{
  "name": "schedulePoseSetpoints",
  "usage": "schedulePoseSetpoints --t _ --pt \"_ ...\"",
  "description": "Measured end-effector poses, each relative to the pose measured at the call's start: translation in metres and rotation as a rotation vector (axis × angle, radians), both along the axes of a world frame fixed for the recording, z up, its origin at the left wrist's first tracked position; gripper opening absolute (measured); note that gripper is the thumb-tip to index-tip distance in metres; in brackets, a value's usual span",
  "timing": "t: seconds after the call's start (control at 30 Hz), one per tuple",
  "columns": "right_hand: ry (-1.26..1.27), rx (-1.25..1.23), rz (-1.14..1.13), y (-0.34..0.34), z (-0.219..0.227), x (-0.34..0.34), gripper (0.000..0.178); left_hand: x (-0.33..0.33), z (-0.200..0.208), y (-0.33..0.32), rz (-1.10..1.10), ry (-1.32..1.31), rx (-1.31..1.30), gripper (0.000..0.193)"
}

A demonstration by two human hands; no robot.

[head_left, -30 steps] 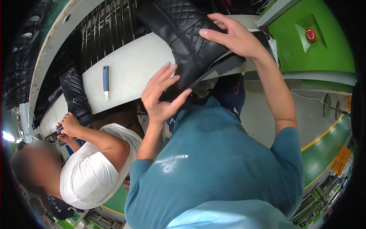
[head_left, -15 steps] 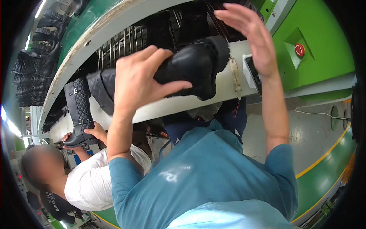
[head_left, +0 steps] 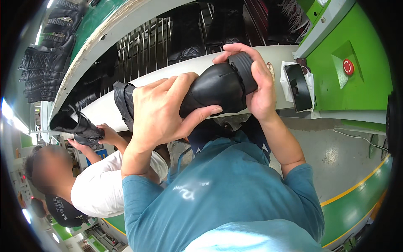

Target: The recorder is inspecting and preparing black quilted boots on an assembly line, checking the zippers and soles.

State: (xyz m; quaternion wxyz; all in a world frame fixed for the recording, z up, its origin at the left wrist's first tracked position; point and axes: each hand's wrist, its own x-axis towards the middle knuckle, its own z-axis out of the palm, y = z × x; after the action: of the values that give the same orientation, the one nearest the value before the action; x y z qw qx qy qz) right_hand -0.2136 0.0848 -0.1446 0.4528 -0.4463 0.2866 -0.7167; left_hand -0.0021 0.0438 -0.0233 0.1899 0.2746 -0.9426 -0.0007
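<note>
Left hand (head_left: 157, 111) clamped round black boot (head_left: 216, 88) | right hand (head_left: 263, 90) clamped on its ridged sole (head_left: 242, 69) | white bench (head_left: 283, 54) beneath boot | best support both ends evenly

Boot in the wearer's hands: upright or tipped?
Tipped: the black boot is held sideways, quilted shaft beyond the left hand, ridged sole against the right hand.

A lamp (head_left: 7, 110) glares at left; edges bend (corners are black).

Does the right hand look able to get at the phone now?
Probably yes: the phone lies uncovered beside the right hand, though that hand is cupping the boot and would have to let go first.
</note>
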Motion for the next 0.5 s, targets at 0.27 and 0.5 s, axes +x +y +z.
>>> schedulePoseSetpoints --t 0.27,0.5 --pt "0.018 -0.054 -0.007 0.003 -0.006 0.004 0.058 0.000 0.003 0.005 0.013 0.026 0.046 0.062" --pt "0.046 -0.108 -0.033 0.000 -0.012 0.007 0.059 0.005 0.000 0.004 0.012 0.032 0.043 0.063"
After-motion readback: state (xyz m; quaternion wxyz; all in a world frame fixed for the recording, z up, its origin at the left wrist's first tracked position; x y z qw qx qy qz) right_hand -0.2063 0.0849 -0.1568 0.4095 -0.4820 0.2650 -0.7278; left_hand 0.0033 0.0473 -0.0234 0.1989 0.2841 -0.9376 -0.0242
